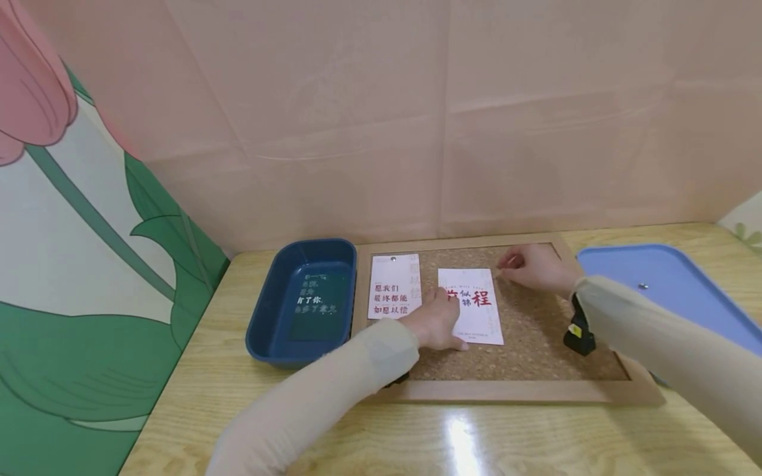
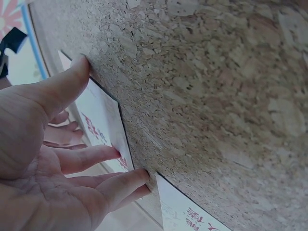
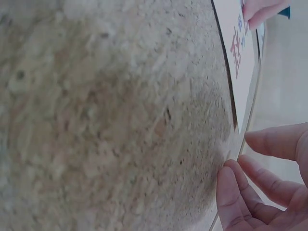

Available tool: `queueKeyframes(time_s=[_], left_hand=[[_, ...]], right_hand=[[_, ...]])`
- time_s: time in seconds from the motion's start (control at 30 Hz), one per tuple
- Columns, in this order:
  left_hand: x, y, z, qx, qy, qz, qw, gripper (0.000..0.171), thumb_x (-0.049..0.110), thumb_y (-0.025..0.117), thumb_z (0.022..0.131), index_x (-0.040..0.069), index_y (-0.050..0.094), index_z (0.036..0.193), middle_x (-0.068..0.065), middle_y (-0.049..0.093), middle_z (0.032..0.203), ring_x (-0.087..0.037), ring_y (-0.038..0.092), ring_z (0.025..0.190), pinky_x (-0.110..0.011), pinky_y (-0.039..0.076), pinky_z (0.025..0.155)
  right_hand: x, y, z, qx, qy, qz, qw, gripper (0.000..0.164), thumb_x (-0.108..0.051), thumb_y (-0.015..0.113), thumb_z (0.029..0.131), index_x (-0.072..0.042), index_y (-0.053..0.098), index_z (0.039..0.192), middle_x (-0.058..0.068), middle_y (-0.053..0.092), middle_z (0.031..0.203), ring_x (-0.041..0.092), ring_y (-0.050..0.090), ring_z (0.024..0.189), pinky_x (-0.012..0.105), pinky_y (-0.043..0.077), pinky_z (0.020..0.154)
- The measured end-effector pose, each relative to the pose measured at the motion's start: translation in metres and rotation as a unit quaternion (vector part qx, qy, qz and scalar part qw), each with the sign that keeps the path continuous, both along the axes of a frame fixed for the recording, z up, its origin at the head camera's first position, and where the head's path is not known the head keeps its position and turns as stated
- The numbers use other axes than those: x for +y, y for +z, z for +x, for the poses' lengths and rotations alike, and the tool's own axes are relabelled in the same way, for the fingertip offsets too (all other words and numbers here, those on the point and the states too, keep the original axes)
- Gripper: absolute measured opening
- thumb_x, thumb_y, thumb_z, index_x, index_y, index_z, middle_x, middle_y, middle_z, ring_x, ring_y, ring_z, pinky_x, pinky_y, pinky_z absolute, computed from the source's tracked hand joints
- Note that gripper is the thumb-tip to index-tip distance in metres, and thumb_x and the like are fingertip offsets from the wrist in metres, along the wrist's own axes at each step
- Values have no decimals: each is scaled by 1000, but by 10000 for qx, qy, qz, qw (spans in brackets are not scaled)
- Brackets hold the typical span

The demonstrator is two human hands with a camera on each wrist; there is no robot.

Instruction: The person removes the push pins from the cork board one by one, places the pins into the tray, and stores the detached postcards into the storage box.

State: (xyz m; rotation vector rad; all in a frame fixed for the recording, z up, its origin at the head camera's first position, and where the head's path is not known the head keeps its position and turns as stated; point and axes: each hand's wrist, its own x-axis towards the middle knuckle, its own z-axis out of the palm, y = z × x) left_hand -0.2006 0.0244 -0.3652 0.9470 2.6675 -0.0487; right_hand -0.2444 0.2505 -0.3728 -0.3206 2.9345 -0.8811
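Observation:
My left hand (image 1: 437, 320) rests over the left side of a white card (image 1: 481, 317) with red and blue characters, which lies on a wood-framed cork board (image 1: 536, 357). In the left wrist view, the thumb (image 2: 72, 79) is at the card's lower edge and the fingers spread toward its left edge. My right hand (image 1: 532, 268) is beside the card's upper right corner, fingers loosely bent. A gap shows between its thumb and fingers (image 3: 231, 195) in the right wrist view, with nothing visible between them.
Another white card (image 1: 393, 287), with a silver pushpin (image 1: 393, 259) at its top, is on the board's left. A dark blue basin (image 1: 262, 317) left of the board holds a dark green card (image 1: 318, 317). To the right, a light blue tray (image 1: 649, 264) holds a pushpin (image 1: 643, 286).

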Motion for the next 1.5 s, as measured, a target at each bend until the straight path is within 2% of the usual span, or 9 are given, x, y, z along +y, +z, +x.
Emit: queueKeyframes(time_s=[0.2, 0.4, 0.63, 1.07, 1.33, 1.5], left_hand=[[0, -1, 0, 36, -14, 2, 10000, 77, 50, 69, 83, 0, 46, 137, -18, 46, 137, -30, 35, 136, -35, 23, 116], [1, -1, -1, 25, -34, -6, 10000, 78, 50, 68, 84, -1, 44, 138, -19, 46, 138, -30, 34, 137, -35, 21, 116], [1, -1, -3, 39, -29, -79, 10000, 80, 51, 67, 84, -1, 43, 139, -18, 45, 139, -29, 34, 137, -34, 22, 116], [2, -2, -2, 52, -9, -49, 10000, 78, 51, 68, 83, 0, 45, 137, -17, 47, 136, -29, 36, 135, -34, 24, 115], [2, -1, -2, 47, 3, -70, 10000, 79, 51, 68, 83, 0, 44, 138, -17, 46, 137, -29, 36, 135, -33, 24, 115], [2, -1, -2, 19, 24, -70, 10000, 79, 51, 68, 83, 0, 45, 138, -17, 47, 137, -28, 36, 134, -32, 25, 114]], right_hand=[[-6, -2, 1, -56, -89, 109, 9999, 33, -21, 68, 87, 4, 66, 109, 16, 70, 91, 21, 63, 78, 29, 49, 61], [-10, -3, 3, -27, -4, 174, 9998, 40, -22, 69, 86, 6, 65, 114, 18, 70, 95, 22, 65, 80, 31, 51, 64], [-12, -4, 3, -49, 51, 108, 9999, 35, -17, 70, 85, 6, 67, 111, 10, 70, 85, 14, 59, 69, 28, 47, 59], [-12, -5, 5, 35, -11, 56, 10000, 34, -20, 71, 84, 3, 65, 109, 13, 69, 91, 19, 61, 78, 29, 48, 63], [-18, -4, 8, -134, -21, -386, 9992, 41, -18, 74, 82, 8, 56, 108, 16, 66, 89, 16, 59, 75, 28, 46, 62], [-21, -4, 9, -431, -92, -699, 9966, 43, -13, 71, 83, 10, 52, 113, 19, 66, 93, 15, 61, 74, 26, 48, 62]])
